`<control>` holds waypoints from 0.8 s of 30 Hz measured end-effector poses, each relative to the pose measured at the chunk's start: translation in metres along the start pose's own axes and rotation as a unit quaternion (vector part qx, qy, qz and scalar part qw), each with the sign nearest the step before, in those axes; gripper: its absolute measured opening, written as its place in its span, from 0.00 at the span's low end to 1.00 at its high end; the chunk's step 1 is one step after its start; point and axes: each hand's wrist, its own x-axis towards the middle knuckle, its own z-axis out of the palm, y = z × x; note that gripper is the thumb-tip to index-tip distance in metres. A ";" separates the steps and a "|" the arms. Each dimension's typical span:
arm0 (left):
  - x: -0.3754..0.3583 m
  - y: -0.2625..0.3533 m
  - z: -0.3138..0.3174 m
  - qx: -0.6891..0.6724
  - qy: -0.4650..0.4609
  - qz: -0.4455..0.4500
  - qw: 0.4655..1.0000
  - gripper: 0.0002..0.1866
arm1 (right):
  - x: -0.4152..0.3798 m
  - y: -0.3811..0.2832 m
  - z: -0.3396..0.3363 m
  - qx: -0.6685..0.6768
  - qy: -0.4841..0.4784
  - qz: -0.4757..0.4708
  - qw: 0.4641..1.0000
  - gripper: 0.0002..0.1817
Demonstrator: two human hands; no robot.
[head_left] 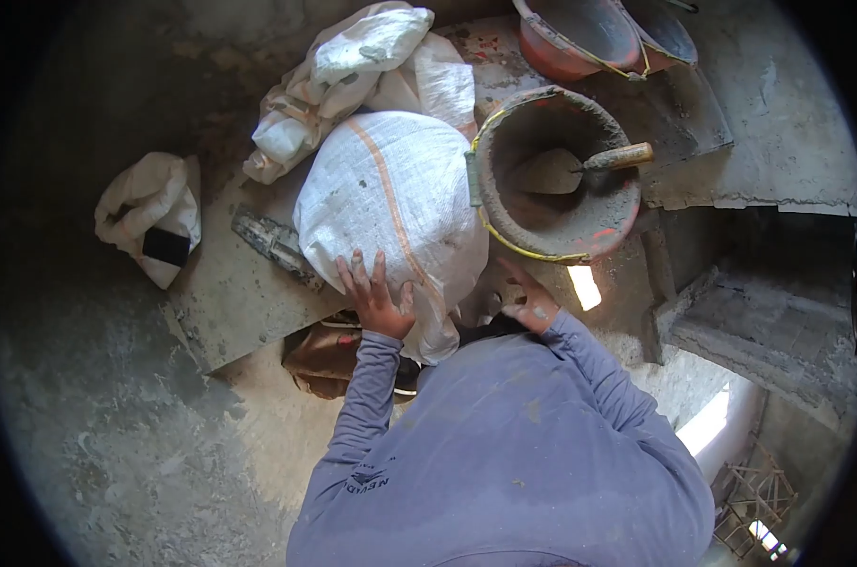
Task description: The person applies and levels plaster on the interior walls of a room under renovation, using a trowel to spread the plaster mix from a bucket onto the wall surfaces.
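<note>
A full, rounded white woven sack (390, 198) with an orange stripe stands in front of me. My left hand (379, 300) lies on its near side, fingers spread and pressed flat against the weave. Just right of the sack, my right hand (534, 300) has its thumb and forefinger apart; nothing shows in it, and its other fingers are partly hidden. Beyond that hand is a mortar-crusted bucket (627, 203) with a yellow-wrapped handle. Inside it rests a trowel (619, 157), its wooden grip leaning over the rim.
Crumpled white sacks (372, 47) lie behind the full one. Two more buckets (551, 61) stand at the back right. At left are a small open sack (154, 180) with a dark patch and a cement-caked tool or block (275, 244). A concrete ledge (759, 331) juts out at right.
</note>
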 end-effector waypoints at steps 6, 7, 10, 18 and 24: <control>-0.002 0.003 0.008 0.034 0.027 0.007 0.999 0.38 | -0.017 0.028 -0.020 -0.063 -0.106 0.033 0.992 0.36; -0.002 0.004 0.010 0.034 0.034 -0.002 0.999 0.38 | -0.021 0.043 -0.025 -0.085 -0.118 0.030 0.989 0.35; 0.000 0.015 0.014 0.037 0.052 -0.018 0.998 0.39 | -0.034 0.085 -0.046 -0.102 -0.131 0.007 0.986 0.35; 0.003 0.075 0.021 0.014 0.100 -0.201 0.974 0.39 | -0.058 0.147 -0.167 -0.213 -0.120 -0.010 0.969 0.36; 0.033 0.116 0.029 0.081 0.094 -0.169 0.978 0.37 | -0.064 0.171 -0.257 -0.370 -0.224 0.124 0.893 0.33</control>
